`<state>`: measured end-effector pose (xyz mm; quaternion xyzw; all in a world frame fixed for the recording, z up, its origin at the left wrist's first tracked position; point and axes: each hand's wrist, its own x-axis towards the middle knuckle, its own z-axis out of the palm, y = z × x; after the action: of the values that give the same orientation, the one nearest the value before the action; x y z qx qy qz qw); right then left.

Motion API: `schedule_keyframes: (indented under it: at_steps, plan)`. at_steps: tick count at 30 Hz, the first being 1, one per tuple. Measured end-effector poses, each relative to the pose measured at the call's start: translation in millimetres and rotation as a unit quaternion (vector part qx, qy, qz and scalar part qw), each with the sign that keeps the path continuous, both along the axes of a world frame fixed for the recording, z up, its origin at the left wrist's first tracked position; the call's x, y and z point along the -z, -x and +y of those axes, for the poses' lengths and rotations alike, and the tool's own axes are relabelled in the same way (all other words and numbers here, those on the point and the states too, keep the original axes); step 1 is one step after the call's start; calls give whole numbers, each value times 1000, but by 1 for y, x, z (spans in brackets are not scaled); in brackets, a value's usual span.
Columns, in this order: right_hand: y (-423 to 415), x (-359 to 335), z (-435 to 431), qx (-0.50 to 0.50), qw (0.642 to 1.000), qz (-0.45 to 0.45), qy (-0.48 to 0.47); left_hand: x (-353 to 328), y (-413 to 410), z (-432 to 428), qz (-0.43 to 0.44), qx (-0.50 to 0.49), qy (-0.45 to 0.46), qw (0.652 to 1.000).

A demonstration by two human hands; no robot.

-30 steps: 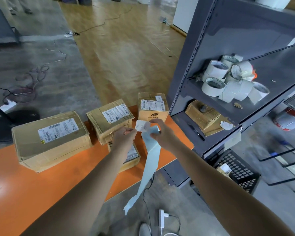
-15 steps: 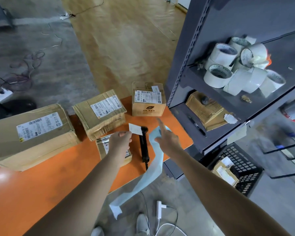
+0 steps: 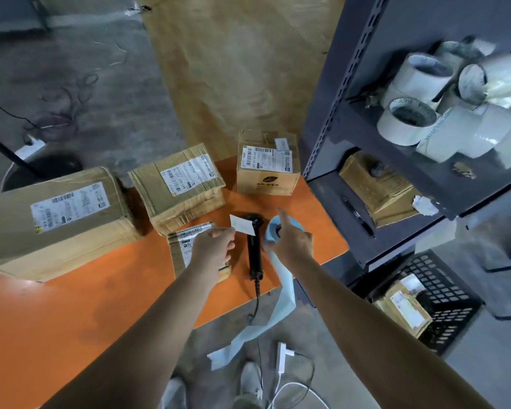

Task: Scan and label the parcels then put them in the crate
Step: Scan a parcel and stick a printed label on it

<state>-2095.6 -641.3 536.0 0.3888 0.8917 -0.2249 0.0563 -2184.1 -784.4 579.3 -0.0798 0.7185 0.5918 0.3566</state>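
My left hand [image 3: 214, 249] pinches a small white label [image 3: 242, 224] above a small flat parcel [image 3: 186, 249] on the orange table [image 3: 101, 299]. My right hand [image 3: 292, 243] rests on a blue label roll [image 3: 273, 230], its index finger pointing forward; the roll's backing strip [image 3: 283, 290] hangs off the table edge. A black barcode scanner [image 3: 254, 246] lies between my hands. Three more parcels stand behind: a large one [image 3: 59, 219] at left, a middle one [image 3: 180, 184], and a small box [image 3: 267, 163]. The black crate [image 3: 443, 293] on the floor at right holds one parcel [image 3: 401, 308].
A dark metal shelf unit [image 3: 351, 119] stands right of the table, holding white tape rolls [image 3: 443, 104], a cardboard box [image 3: 375, 190] and a pen [image 3: 359, 216]. A power strip and white cables [image 3: 283, 361] lie on the floor by my feet.
The label came off the backing strip and stays in my left hand. My right hand lowered the blue roll onto the table beside the scanner, and the view tilted downward.
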Motion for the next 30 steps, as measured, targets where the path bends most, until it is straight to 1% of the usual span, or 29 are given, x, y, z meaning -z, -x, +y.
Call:
schedule_keyframes:
  at_steps: [3,6,9,11,13,15,17,18,22,24,26,30]
  plan:
    - [-1,4,-1,-3,1000,4,16,-4,2,-1,-2,-7,-3,1000]
    - [-1,2,0,13,1000,17,19,-8,4,-4,-8,-8,-8,1000]
    - [2,-7,-4,31,997,71,18,-12,6,-7,-9,1,-9,1000]
    - [6,-19,-11,45,991,110,65,-16,7,-11,-15,6,-15,1000]
    - [15,-31,-20,67,979,135,137,-19,9,-17,-20,14,-22,999]
    - [23,-37,-28,89,961,152,215,-21,13,-25,-21,21,-24,999]
    - [29,-43,-39,118,932,174,296,-24,17,-35,-18,26,-26,999]
    - [31,-46,-43,130,919,185,323,-25,19,-41,-16,29,-26,999]
    - [38,-56,-57,151,890,209,376,-29,29,-59,-15,34,-35,999]
    - [44,-61,-63,144,886,214,386,-30,34,-66,-17,36,-35,999]
    - [49,-64,-67,136,891,224,371,-32,39,-72,-7,41,-24,999]
    - [62,-66,-75,126,922,219,293,-34,49,-81,1,23,-6,1000]
